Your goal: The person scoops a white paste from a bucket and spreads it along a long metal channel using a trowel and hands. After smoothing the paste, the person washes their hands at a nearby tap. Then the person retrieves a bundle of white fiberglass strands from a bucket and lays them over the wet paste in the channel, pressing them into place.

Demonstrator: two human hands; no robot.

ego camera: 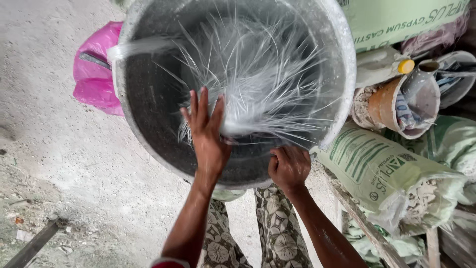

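A worker tips a large grey bucket (pixel 148 99) over a dusty concrete floor (pixel 64 159), a wet bundle of pale fibres (pixel 258 74) fanned out inside it. The left hand (pixel 208 134) is spread wide, pressing into the strands; the right hand (pixel 289 166) is clenched on the near rim. The fibres look soaked but still loose (not gathered or lifted out), so the washing seems midway. Green sacks (pixel 386 168) lie just beside the bucket, a pink bag (pixel 94 74) behind it.
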